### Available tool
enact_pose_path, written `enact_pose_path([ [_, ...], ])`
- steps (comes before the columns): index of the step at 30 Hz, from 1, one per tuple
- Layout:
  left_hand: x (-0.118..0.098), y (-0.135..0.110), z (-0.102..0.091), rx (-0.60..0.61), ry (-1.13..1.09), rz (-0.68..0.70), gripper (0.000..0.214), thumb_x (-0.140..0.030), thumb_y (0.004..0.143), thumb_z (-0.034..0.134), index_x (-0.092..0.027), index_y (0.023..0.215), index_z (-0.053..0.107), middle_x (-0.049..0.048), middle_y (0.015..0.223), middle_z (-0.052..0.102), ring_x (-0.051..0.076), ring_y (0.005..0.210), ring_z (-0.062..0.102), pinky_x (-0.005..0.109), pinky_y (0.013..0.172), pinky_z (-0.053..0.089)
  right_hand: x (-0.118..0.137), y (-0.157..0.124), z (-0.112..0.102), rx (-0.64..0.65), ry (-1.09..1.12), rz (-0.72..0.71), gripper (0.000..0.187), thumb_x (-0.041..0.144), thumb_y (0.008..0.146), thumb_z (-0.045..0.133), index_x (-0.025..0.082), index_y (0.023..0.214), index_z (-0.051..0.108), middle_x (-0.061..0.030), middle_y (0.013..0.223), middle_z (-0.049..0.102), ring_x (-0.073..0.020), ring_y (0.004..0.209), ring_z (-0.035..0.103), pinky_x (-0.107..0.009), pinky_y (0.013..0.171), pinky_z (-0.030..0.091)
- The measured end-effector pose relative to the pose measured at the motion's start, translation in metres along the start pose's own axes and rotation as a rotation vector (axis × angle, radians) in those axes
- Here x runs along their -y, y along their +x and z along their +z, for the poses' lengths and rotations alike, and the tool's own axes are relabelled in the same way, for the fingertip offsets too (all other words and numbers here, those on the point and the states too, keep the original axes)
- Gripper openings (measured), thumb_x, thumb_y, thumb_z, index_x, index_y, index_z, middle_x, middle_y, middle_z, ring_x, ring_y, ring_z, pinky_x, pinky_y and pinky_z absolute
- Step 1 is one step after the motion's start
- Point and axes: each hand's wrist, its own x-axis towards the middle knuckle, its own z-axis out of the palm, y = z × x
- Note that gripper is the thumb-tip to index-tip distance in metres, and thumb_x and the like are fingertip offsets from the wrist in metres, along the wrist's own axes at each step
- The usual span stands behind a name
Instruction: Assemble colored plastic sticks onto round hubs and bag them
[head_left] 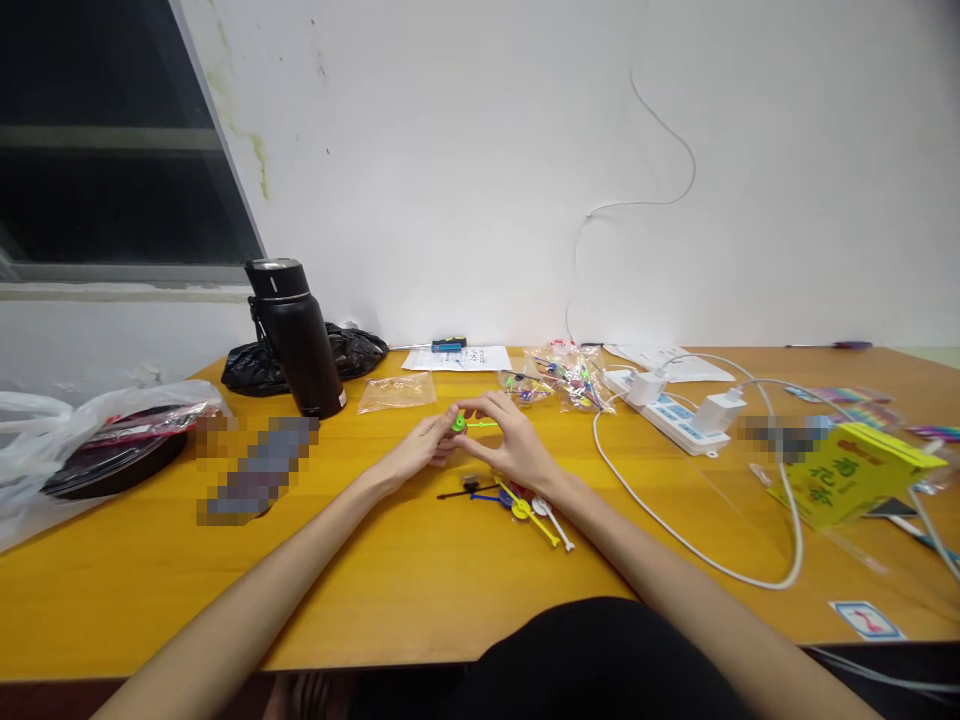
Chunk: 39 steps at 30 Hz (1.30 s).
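Observation:
A small green plastic spinner arrow (pixel 459 424) sits at the fingertips of both hands, just above the table; a thin green pointer shows behind the right fingers. My left hand (pixel 420 447) is closed on its round hub. My right hand (pixel 514 445) curves round from the other side, thumb and forefinger pinching at the same hub. Beneath and near the right wrist lie a yellow spinner arrow (pixel 534 517), a white one (pixel 555 522), a blue one (pixel 487 497) and a black one (pixel 454 493). Some of their parts overlap or hide under the wrist.
A black bottle (pixel 300 345) stands at left, near a black plastic bag (pixel 360 350) and a white bag (pixel 30 430). Clear bags of coloured parts (pixel 577 378) lie behind the hands. At right are a power strip (pixel 686 425), looping white cables (pixel 697 555) and a yellow box (pixel 847 475).

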Motion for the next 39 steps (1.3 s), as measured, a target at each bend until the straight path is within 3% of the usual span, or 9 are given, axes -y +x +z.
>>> enact_pose_path([
  [4, 0.002, -0.002, 0.003, 0.132, 0.059, 0.010, 0.051, -0.069, 0.091, 0.049, -0.019, 0.082, 0.048, -0.0071, 0.065, 0.023, 0.008, 0.053, 0.015, 0.023, 0.050, 0.013, 0.000, -0.001, 0.002, -0.015, -0.015, 0.012, 0.019, 0.039, 0.096, 0.061, 0.025, 0.107, 0.067, -0.0074, 0.100, 0.062, -0.0251, 0.098, 0.057, -0.038, 0.092, 0.043],
  [8, 0.002, 0.000, 0.000, 0.035, 0.175, 0.038, 0.049, -0.067, 0.095, 0.040, -0.020, 0.093, 0.054, -0.0042, 0.070, 0.037, 0.010, 0.054, 0.025, 0.022, 0.050, 0.020, -0.005, 0.001, -0.003, -0.133, -0.055, 0.049, 0.021, 0.038, 0.097, 0.060, 0.025, 0.112, 0.066, -0.0071, 0.099, 0.061, -0.0238, 0.095, 0.057, -0.036, 0.090, 0.044],
  [11, 0.000, -0.002, -0.002, -0.048, 0.492, 0.176, 0.037, -0.056, 0.097, 0.048, -0.020, 0.096, 0.058, -0.0015, 0.075, 0.049, 0.013, 0.064, 0.041, 0.023, 0.058, 0.031, -0.008, 0.003, -0.011, -0.226, -0.126, 0.047, 0.021, 0.034, 0.096, 0.060, 0.025, 0.114, 0.065, -0.0073, 0.101, 0.062, -0.0232, 0.094, 0.058, -0.036, 0.089, 0.045],
  [16, -0.006, -0.009, -0.002, 0.079, 0.817, 0.222, 0.026, -0.042, 0.097, 0.050, -0.020, 0.101, 0.062, -0.0019, 0.075, 0.056, 0.014, 0.067, 0.047, 0.026, 0.063, 0.035, -0.027, -0.013, -0.044, -0.304, -0.331, 0.005, 0.016, 0.029, 0.091, 0.061, 0.022, 0.105, 0.061, -0.0058, 0.095, 0.064, -0.0222, 0.089, 0.058, -0.036, 0.086, 0.046],
  [20, -0.007, -0.011, -0.002, 0.144, 0.928, 0.262, 0.026, -0.043, 0.093, 0.057, -0.021, 0.101, 0.067, 0.0016, 0.086, 0.061, 0.017, 0.079, 0.054, 0.028, 0.072, 0.040, -0.050, -0.039, -0.076, -0.279, -0.481, 0.250, 0.016, 0.028, 0.087, 0.060, 0.021, 0.101, 0.059, -0.0048, 0.092, 0.065, -0.0205, 0.081, 0.059, -0.032, 0.076, 0.045],
  [24, -0.009, -0.012, -0.004, 0.197, 0.940, 0.253, 0.032, -0.051, 0.090, 0.062, -0.021, 0.098, 0.069, 0.0034, 0.089, 0.062, 0.019, 0.084, 0.055, 0.029, 0.075, 0.041, -0.062, -0.051, -0.086, -0.092, -0.638, 0.552, 0.015, 0.030, 0.084, 0.059, 0.021, 0.096, 0.059, -0.0043, 0.085, 0.067, -0.0208, 0.077, 0.060, -0.029, 0.065, 0.038],
  [29, -0.016, -0.014, -0.002, 0.288, 0.907, 0.196, 0.037, -0.056, 0.087, 0.065, -0.020, 0.097, 0.070, 0.0027, 0.085, 0.065, 0.016, 0.075, 0.055, 0.027, 0.068, 0.040, -0.062, -0.049, -0.080, 0.072, -0.679, 0.688, 0.021, 0.035, 0.086, 0.059, 0.020, 0.100, 0.061, -0.0066, 0.089, 0.070, -0.0216, 0.079, 0.062, -0.028, 0.063, 0.034],
  [34, -0.015, -0.013, -0.001, 0.327, 0.873, 0.119, 0.033, -0.051, 0.089, 0.064, -0.020, 0.097, 0.073, 0.0008, 0.076, 0.063, 0.015, 0.068, 0.053, 0.026, 0.062, 0.038, -0.061, -0.048, -0.081, 0.018, -0.651, 0.700, 0.031, 0.046, 0.091, 0.055, 0.021, 0.109, 0.060, -0.0065, 0.089, 0.069, -0.0229, 0.079, 0.063, -0.029, 0.065, 0.036],
  [39, -0.011, -0.011, -0.006, 0.279, 0.786, 0.105, 0.031, -0.047, 0.091, 0.060, -0.019, 0.100, 0.069, 0.0000, 0.077, 0.060, 0.015, 0.070, 0.049, 0.026, 0.064, 0.038, -0.060, -0.044, -0.082, -0.178, -0.557, 0.546, 0.026, 0.042, 0.095, 0.052, 0.021, 0.107, 0.061, -0.0064, 0.094, 0.067, -0.0222, 0.085, 0.061, -0.031, 0.073, 0.040],
])
